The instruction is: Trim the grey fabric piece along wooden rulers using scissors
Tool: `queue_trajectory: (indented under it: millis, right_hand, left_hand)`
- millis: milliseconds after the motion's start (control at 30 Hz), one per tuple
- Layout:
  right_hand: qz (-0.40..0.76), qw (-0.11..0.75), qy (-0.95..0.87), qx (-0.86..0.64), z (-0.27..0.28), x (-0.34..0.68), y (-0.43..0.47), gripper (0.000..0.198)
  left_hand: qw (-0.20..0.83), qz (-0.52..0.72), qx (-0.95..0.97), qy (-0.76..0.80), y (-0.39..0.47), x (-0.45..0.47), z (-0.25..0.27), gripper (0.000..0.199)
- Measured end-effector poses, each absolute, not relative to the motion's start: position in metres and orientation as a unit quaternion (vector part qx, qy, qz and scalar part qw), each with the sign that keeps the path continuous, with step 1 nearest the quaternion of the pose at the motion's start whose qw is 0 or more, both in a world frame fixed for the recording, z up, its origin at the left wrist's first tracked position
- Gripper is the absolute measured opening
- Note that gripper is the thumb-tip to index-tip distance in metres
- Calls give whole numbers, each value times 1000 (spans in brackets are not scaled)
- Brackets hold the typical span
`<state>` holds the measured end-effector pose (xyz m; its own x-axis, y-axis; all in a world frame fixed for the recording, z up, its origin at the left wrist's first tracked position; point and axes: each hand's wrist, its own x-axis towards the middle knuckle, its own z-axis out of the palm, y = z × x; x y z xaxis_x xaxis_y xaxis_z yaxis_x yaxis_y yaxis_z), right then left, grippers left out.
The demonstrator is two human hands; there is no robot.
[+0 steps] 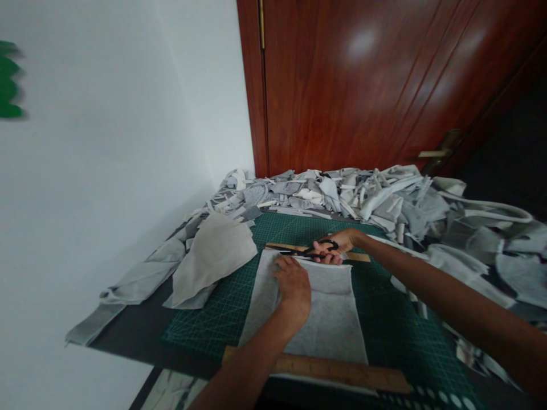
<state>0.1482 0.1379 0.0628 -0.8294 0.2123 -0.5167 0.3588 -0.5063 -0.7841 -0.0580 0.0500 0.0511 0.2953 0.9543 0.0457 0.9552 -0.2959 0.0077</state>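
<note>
A piece of light grey fabric (329, 319) lies flat on the green cutting mat (205, 336). My left hand (294, 285) rests on the fabric near its far edge, fingers stretched out and pressing down. In my right hand (337, 246) is a pair of black-handled scissors (305, 251), held along that far edge with the blades pointing left. Under and just beyond the scissors lies a narrow wooden ruler (359, 257). A wider wooden ruler (342, 370) crosses the near edge of the fabric, partly hidden by my left forearm.
Heaps of grey and white fabric scraps (333, 191) line the back of the table and spread down its right side. A larger pale cloth piece (217, 250) lies at the left. Behind stand a white wall (119, 142) and a brown wooden door (342, 85).
</note>
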Motion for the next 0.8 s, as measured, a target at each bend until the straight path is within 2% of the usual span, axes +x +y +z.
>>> queue_trajectory:
  millis: [267, 800]
  right_hand:
    - [-828, 48, 492, 266, 66, 144, 137, 54]
    - [-775, 36, 524, 352, 55, 153, 134, 67]
  left_hand:
    - [42, 35, -803, -594, 49, -55, 44, 47]
    - [4, -12, -793, -609, 41, -53, 46, 44]
